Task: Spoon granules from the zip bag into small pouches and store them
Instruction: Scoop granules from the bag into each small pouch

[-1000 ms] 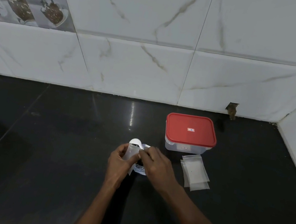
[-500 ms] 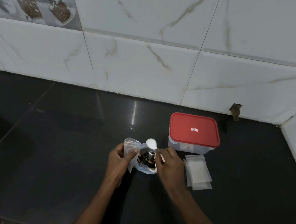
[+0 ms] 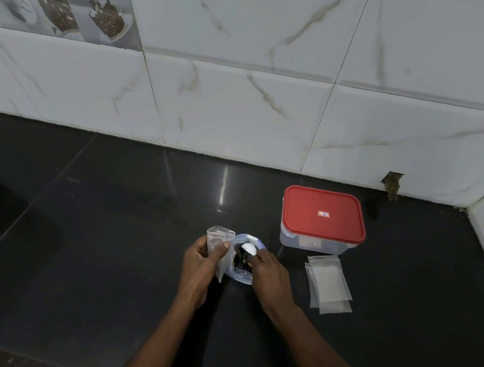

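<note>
My left hand holds a small clear pouch upright, its mouth spread open. Just right of it stands the zip bag, open at the top, with dark granules inside. My right hand grips a white spoon, whose bowl dips into the mouth of the zip bag. Both hands sit close together over the black counter.
A clear box with a red lid stands shut behind and to the right. A small stack of flat empty pouches lies in front of it. White tiled walls close the back and the right side.
The spoon was at the small pouch, rose between pouch and bag, and now its bowl is down in the zip bag. The left hand kept the pouch upright.
</note>
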